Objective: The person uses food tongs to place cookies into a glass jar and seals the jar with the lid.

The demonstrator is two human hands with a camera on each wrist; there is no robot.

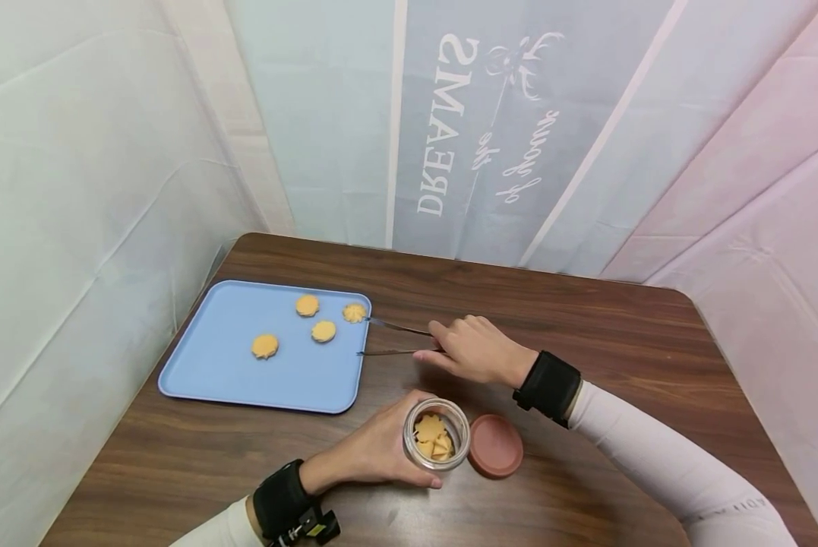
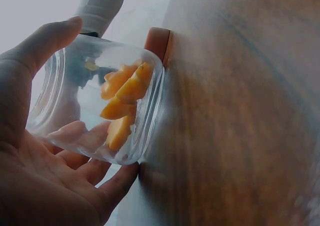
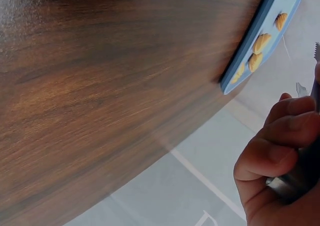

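Metal tongs (image 1: 398, 352), gripped by the right hand (image 1: 478, 349), spread at the edge of a blue tray (image 1: 224, 327) with four yellow cookies (image 1: 323, 331); the left hand (image 1: 384, 444) holds a clear jar (image 1: 464, 439) beside the reddish lid (image 1: 496, 447).

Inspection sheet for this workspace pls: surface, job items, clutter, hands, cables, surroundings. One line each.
Surface: dark wood-grain table.
Tray: blue tray with four yellow biscuits lying apart.
Jar: open clear jar with more biscuits inside; exact count unclear.
Lid: reddish lid off, on the table beside the jar.
Tongs: metal tongs spread, tips at the tray's right edge; contact with the nearest biscuit unclear.
Clutter: nothing seen.
Left hand: holds the jar.
Right hand: holds the tongs.
Cables: nothing seen.
Surroundings: pale fabric-like backdrop behind and at both sides, printed "DREAMS".
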